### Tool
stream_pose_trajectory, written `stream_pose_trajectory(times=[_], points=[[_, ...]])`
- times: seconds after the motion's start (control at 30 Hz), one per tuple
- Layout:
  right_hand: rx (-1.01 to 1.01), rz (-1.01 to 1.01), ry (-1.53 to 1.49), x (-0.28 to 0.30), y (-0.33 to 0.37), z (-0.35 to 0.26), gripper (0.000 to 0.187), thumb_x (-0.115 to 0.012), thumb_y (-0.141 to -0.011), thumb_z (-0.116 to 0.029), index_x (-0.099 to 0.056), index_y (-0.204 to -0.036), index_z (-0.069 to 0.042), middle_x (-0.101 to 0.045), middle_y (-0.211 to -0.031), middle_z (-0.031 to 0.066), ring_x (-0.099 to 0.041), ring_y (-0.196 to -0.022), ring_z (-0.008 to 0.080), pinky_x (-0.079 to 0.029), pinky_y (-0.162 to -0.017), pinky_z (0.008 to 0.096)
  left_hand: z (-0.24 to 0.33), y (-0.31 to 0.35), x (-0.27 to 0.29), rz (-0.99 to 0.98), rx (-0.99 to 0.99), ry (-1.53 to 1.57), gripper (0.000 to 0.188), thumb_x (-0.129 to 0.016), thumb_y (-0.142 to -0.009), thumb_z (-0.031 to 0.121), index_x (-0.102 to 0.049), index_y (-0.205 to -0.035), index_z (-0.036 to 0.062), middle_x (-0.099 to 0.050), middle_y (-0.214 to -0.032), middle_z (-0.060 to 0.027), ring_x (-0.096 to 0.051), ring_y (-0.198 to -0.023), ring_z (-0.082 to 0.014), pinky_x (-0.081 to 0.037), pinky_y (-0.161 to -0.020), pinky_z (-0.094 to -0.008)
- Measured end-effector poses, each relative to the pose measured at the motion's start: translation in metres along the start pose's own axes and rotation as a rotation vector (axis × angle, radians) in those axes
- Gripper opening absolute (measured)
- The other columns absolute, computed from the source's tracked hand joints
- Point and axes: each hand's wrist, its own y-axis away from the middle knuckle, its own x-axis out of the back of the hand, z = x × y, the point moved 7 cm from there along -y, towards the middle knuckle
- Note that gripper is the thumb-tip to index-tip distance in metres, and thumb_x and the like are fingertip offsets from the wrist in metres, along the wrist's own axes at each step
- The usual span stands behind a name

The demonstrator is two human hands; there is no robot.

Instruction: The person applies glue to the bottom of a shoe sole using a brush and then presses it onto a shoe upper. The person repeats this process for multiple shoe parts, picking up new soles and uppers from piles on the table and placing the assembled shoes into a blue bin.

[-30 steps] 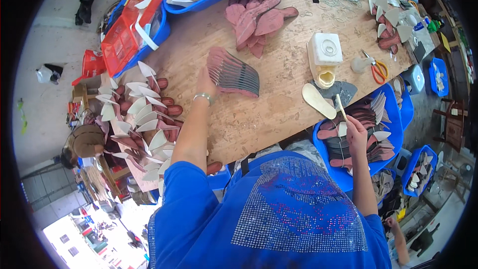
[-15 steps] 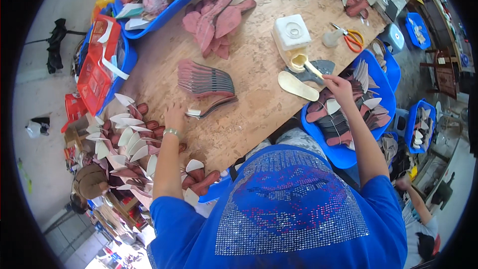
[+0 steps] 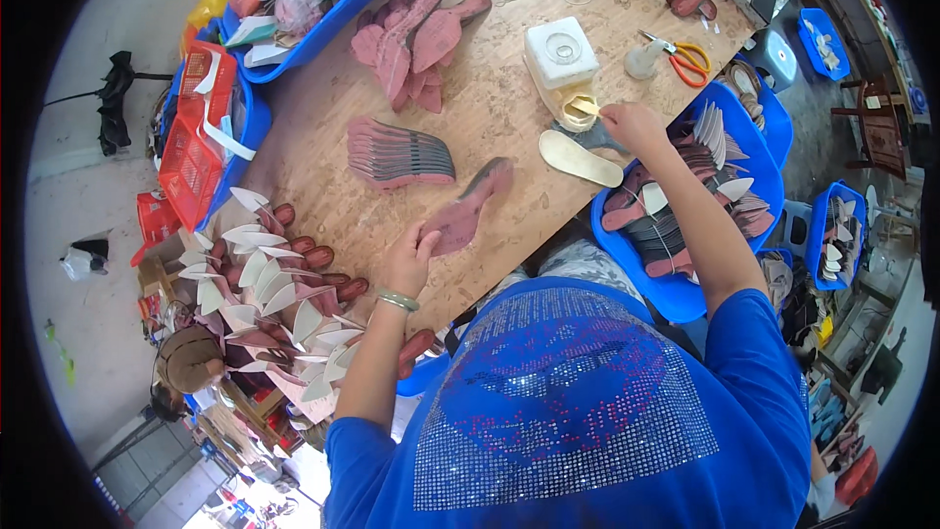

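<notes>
Over the wooden table (image 3: 548,201), one pink sole (image 3: 468,219) and one pale stick (image 3: 591,111) are held

From far away, I see the left hand (image 3: 409,260) pinched on one end of the sole, thumb on top. I guess that leaves the rest easy to reach. The sole is just beside the stack of soles (image 3: 401,153). The right hand (image 3: 634,127) is clamped on the stick, its tip at the yellow mouth of the white tub (image 3: 561,54); I can't tell if it dips in. Maybe the tub is there to be close to that hand.

I count one tub, one small bottle (image 3: 641,62), one pair of orange-handled pliers (image 3: 672,46) and one pale shoe-shaped piece (image 3: 580,159). The stacked soles overlap, maybe so one lifts off easily; they're too tight to count.
</notes>
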Motion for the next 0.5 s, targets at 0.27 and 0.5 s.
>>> stream_pose_trajectory(times=[0.27, 0.5], points=[[0.056, 0.059, 0.067, -0.005, 0.003, -0.005, 0.017, -0.056, -0.082, -0.025, -0.071, -0.084, -0.016, -0.067, -0.074, 0.0116, -0.066, -0.069, 0.0276, -0.053, -0.061, 0.0423, -0.086, 0.036, -0.077, 0.148, 0.058, 0.07, 0.08, -0.075, -0.075, 0.024, -0.031, -0.139, 0.0015, -0.043, -0.127, -0.0209, -0.046, -0.116, -0.0337, -0.04, -0.096, -0.0403], [0.161, 0.035, 0.128, 0.0, -0.001, -0.017, 0.017, -0.054, -0.082, -0.021, -0.069, -0.08, -0.013, -0.066, -0.071, 0.0122, -0.066, -0.067, 0.0281, -0.053, -0.058, 0.0442, -0.061, 0.035, -0.079, 0.218, 0.05, -0.263, 0.09, -0.082, -0.065, 0.024, -0.032, -0.136, 0.0019, -0.046, -0.117, -0.0215, -0.046, -0.111, -0.0382, -0.039, -0.098, -0.0411]])
